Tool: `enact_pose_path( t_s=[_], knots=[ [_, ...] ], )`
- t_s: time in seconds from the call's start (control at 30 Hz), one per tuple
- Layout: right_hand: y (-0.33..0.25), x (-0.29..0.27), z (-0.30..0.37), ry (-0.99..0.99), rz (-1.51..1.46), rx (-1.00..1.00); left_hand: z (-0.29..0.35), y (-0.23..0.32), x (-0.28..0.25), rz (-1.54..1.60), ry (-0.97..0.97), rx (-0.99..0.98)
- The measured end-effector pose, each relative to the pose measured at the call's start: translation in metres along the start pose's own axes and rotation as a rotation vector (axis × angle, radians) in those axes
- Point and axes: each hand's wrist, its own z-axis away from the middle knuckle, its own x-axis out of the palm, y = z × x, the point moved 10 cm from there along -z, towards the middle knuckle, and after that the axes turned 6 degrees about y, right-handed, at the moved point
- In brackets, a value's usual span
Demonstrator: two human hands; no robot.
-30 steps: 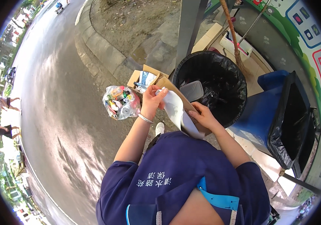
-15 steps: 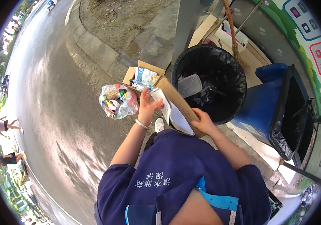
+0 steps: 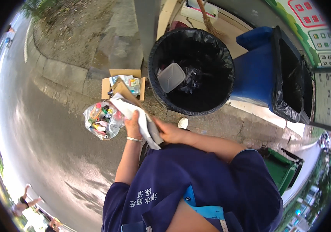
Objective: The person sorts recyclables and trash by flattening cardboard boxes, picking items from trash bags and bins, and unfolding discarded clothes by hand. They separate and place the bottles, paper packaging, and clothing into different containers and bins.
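Folded white paper [image 3: 137, 115] lies against a flat piece of brown cardboard [image 3: 125, 91] in front of my body. My left hand [image 3: 132, 127] is closed on the paper from the left, a bracelet on its wrist. From the right, my right hand [image 3: 169, 132] grips the cardboard's edge; its fingertips are partly hidden. Just beyond the far end of the cardboard stands an open carton [image 3: 142, 83] of packages, partly covered by it. A clear plastic bag [image 3: 116, 129] of bottles and other small items sits left of my left hand.
A large round bin [image 3: 190, 112] with a black liner stands ahead, a clear plastic container [image 3: 172, 77] inside it. Right of it are a blue bin [image 3: 250, 79] and a green bin [image 3: 277, 166]. A broom [image 3: 208, 23] leans behind. A kerb [image 3: 63, 71] borders the road.
My view has turned, and the bins appear farther left. The cardboard and paper have swung toward the carton. My left hand's spread fingers have closed on the paper.
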Motion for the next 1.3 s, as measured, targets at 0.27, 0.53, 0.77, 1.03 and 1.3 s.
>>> enact_pose_path(
  t_s=[0.27,0.53,0.77,1.03,1.3],
  knots=[
    [0.129,-0.152,-0.033,0.573,-0.277,0.173,-0.047,-0.022,-0.069,-0.274,0.167,0.085],
    [0.406,-0.237,-0.133,0.75,-0.21,0.652,-0.01,-0.102,-0.104,-0.455,0.301,-0.135],
    [0.453,-0.258,-0.161,0.888,-0.533,0.546,-0.026,-0.127,-0.064,-0.531,0.245,-0.172],
    [0.354,-0.374,-0.097,0.907,-1.047,0.146,-0.041,-0.119,0.005,-0.626,0.069,-0.144],
    [0.38,-0.361,-0.069,1.057,-1.039,0.284,-0.037,-0.113,0.06,-0.645,-0.127,-0.11]
  ],
)
